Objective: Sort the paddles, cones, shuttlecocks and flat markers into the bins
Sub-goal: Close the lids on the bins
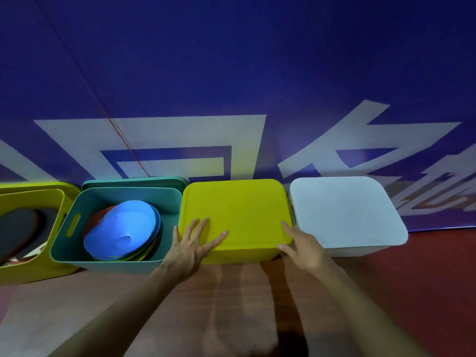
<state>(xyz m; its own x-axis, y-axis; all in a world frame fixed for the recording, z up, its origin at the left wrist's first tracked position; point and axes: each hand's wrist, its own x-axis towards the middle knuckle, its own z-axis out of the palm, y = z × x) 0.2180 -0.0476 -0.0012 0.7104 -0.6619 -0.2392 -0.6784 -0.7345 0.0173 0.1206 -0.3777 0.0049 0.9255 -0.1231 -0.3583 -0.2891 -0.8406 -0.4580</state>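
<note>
Four bins stand in a row on the red floor (pixel 425 292) against a blue banner (pixel 231 73), whose large white characters are cut off by the bins and the frame edge and cannot be read. A thin red cord (pixel 123 140) runs down the banner to behind the teal bin (pixel 110 261). That bin is open, its teal lid (pixel 134 180) propped behind it, and it holds a stack of flat markers (pixel 121 228) with a blue one on top. At the far left an open yellow-green bin (pixel 33 274) holds dark round paddles (pixel 18 228). The middle yellow bin is covered by its yellow lid (pixel 237 212), and the white bin at the right by a white lid (pixel 345 210). The left hand (pixel 190 246) lies on the yellow lid's near left corner, fingers straight and spread. The right hand (pixel 301 243) rests at the lid's near right corner, fingers along the edge, thumb below it on the front; whether they clamp the rim cannot be told.
</note>
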